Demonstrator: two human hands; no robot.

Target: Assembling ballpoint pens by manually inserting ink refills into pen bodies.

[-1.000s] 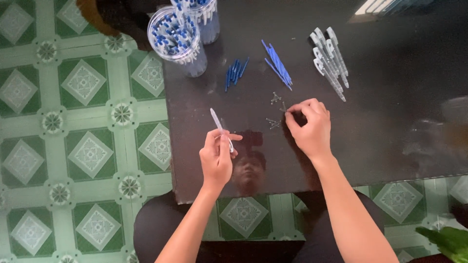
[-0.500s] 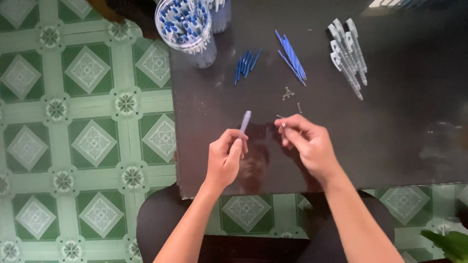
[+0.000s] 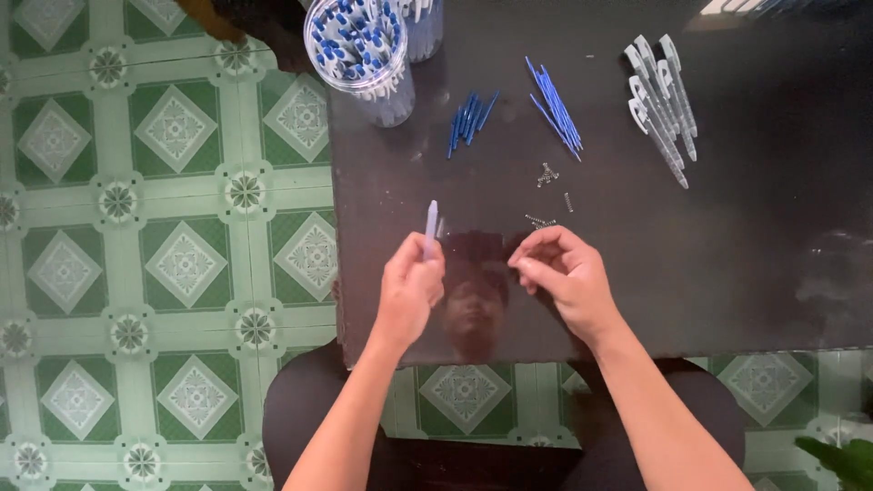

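My left hand [image 3: 411, 284] holds a pale translucent pen barrel [image 3: 431, 226] upright between thumb and fingers, above the near edge of the dark glossy table [image 3: 746, 264]. My right hand [image 3: 562, 277] is pinched shut close to it on the right; whether something tiny sits in the fingertips I cannot tell. Several small metal springs [image 3: 544, 219] lie just beyond the right fingers, with more springs [image 3: 547, 174] a little farther off.
A clear jar of blue-tipped pens [image 3: 356, 47] stands at the table's far left. Blue refills [image 3: 468, 118], longer blue sticks [image 3: 555, 107] and white pen barrels [image 3: 662, 100] lie in separate heaps across the back. Green patterned floor tiles [image 3: 164, 255] lie to the left.
Both hands drew back from the springs toward the near edge and came closer together. The left hand turned the barrel more upright.
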